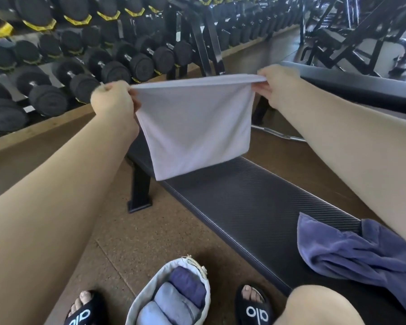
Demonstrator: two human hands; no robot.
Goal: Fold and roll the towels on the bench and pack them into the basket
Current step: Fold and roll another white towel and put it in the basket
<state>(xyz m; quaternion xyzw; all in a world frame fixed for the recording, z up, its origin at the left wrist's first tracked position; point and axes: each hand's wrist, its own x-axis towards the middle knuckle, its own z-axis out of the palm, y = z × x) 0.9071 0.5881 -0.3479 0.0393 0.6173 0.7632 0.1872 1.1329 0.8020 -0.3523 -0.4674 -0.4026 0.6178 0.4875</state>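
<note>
At the left, the left hand [114, 102] pinches one top corner of a white towel [195, 125], fingers curled round the cloth. The towel hangs in the air above the far part of the black bench [256, 207], its top edge stretched taut left to right, its doubled body dropping toward the pad. The right hand [275, 86] pinches the other corner. Near, on the floor between two feet, a pale basket [141, 299] holds three rolled towels [174, 301] side by side. A crumpled purple towel [352, 252] lies on the bench's near right end.
</note>
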